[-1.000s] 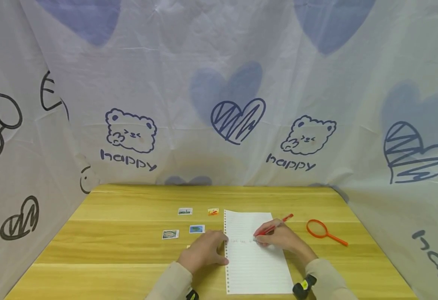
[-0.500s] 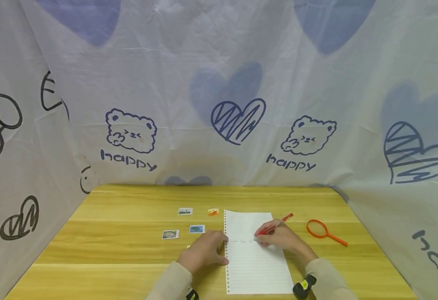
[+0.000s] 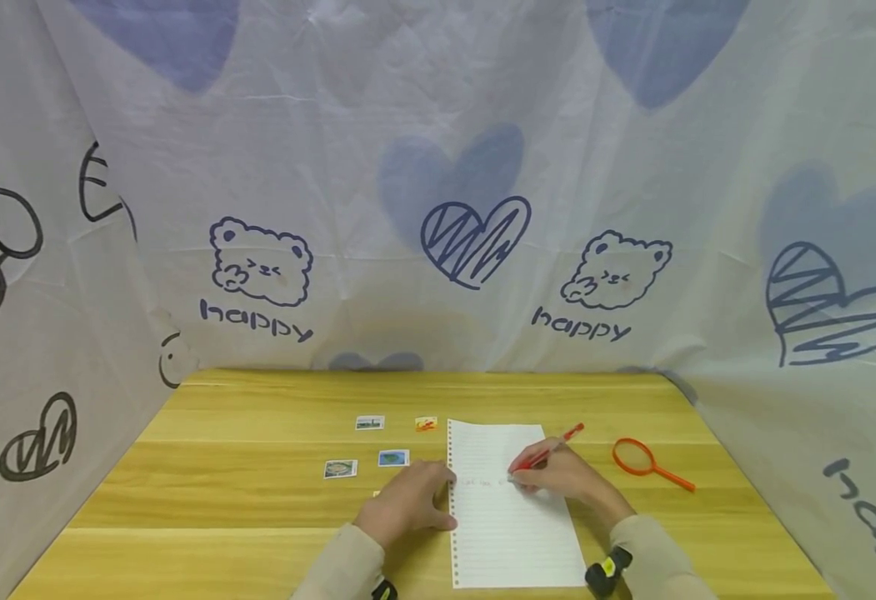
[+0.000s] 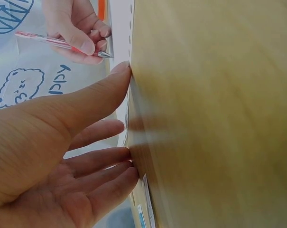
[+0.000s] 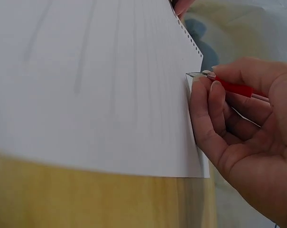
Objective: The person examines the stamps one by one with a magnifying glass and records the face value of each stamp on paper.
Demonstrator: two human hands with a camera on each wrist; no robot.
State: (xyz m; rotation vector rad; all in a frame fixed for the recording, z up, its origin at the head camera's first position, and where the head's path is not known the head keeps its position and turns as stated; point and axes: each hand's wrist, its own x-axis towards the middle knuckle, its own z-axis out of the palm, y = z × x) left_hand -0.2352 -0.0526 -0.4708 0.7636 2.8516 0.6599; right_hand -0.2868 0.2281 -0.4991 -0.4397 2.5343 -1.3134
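the right hand point(image 3: 559, 473) pinches a red pen point(image 3: 533, 459), its tip at a lined sheet point(image 3: 516, 537) nearer the worktop's point(image 3: 220, 479) right edge than its left, while the left hand point(image 3: 411, 502), fingers loosely extended, touches the sheet's punched left margin. an orange magnifying glass point(image 3: 659, 472) lies between the sheet and that right edge; small stamps point(image 3: 393, 458) lie left, toward the far edge.
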